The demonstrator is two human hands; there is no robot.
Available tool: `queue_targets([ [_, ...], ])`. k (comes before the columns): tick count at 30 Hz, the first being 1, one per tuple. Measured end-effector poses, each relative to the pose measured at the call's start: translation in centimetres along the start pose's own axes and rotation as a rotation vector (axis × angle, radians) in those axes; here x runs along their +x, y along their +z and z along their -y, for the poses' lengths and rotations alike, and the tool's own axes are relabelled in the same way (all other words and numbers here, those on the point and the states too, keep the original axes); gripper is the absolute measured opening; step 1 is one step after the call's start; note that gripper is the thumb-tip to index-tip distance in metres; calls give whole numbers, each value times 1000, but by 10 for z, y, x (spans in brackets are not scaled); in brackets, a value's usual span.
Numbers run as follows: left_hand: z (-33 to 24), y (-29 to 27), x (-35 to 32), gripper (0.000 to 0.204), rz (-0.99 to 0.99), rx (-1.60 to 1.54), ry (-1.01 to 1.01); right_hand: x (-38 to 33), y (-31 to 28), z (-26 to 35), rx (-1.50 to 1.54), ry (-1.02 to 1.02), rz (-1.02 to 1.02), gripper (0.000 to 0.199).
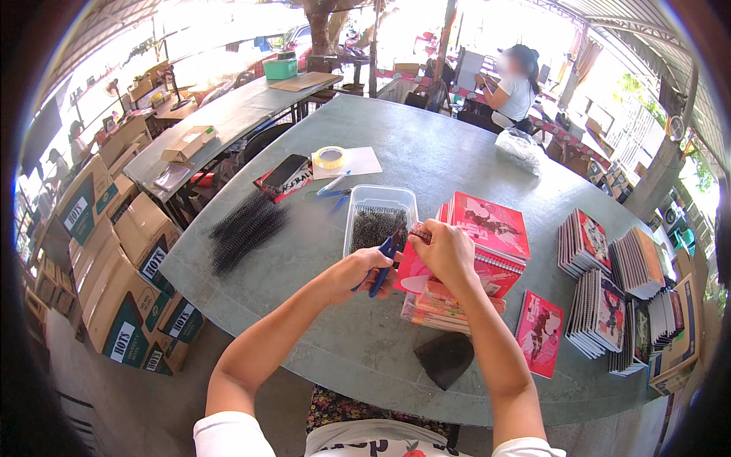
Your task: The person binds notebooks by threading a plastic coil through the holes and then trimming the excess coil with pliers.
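In my left hand (364, 263) is a pair of blue-handled pliers (378, 283), its jaws close to my right fingers. My right hand (449, 248) is closed on the upper edge of a small red-pink notebook (411, 278), and my fingers hide part of that edge. Just beyond both hands stands a clear plastic container (385, 190) with many short black wire coils (379, 221) in it. Beside my right hand rises a stack of red spiral notebooks (491, 225). Below my right wrist lies a bundle of light-coloured, plastic-wrapped items (438, 308).
Long black wire coils (247, 228) lie at left, near a black phone (288, 174), a tape roll (329, 158) and another blue-handled tool (335, 199). A dark pouch (444, 359), a single red notebook (539, 333) and notebook stacks (598, 305) sit at right. Another person (512, 91) sits far off.
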State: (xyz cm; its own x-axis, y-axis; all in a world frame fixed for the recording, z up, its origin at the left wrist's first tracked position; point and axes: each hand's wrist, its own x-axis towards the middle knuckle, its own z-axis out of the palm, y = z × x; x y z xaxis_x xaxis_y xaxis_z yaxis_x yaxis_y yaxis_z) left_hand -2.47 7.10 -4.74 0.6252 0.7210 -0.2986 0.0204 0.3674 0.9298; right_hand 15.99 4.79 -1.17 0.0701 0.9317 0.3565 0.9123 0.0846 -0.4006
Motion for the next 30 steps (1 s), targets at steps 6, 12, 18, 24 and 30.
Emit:
queue_targets([
  [6,-12,7,-10,37,275,-431,-241,-3,3,5,-63,-43,-18,20],
  [12,3,30,-11,45,-421,1137,480,-17,-1,4,-79,-49,-88,18],
  [18,44,-13,-42,45,-284,1035,480,-70,-64,-47,-121,-65,131,16],
  [24,96,-52,-64,45,-518,1261,334,-127,-203,-164,533,36,-247,24],
  [30,120,-63,-86,50,-648,1471,415,-243,-127,-271,487,631,-52,28],
])
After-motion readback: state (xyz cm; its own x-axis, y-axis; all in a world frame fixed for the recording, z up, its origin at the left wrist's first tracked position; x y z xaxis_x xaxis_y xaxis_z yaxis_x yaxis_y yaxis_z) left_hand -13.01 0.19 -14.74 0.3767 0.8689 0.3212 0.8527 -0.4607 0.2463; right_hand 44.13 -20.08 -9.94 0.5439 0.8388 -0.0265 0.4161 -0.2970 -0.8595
